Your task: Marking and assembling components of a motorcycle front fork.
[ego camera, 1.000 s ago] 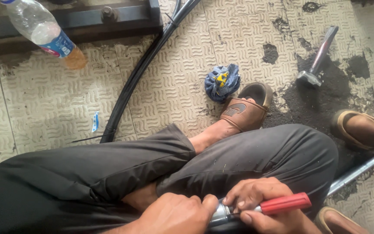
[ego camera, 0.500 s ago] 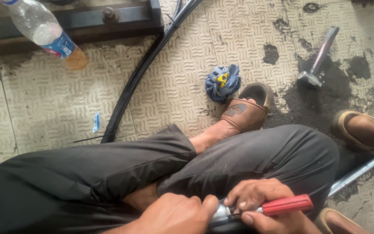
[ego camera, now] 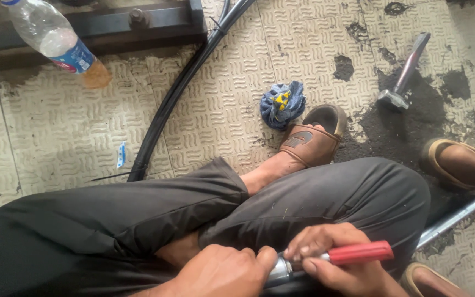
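Right hand [ego camera: 336, 264] closed around red-handled tool [ego camera: 358, 253], low over lap. Left hand [ego camera: 224, 272] gripping shiny metal tube [ego camera: 279, 270] where tool tip meets it. Hammer [ego camera: 402, 74] on floor [ego camera: 56, 143], well apart.

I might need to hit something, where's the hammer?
The hammer lies on the tiled floor at upper right, on a dark stain beyond the brown sandal.

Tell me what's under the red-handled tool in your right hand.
Under the red-handled tool lie the right hand's fingers and the dark trouser leg. Its metal end meets a shiny metal piece held by the left hand. The tip itself is hidden by the fingers.
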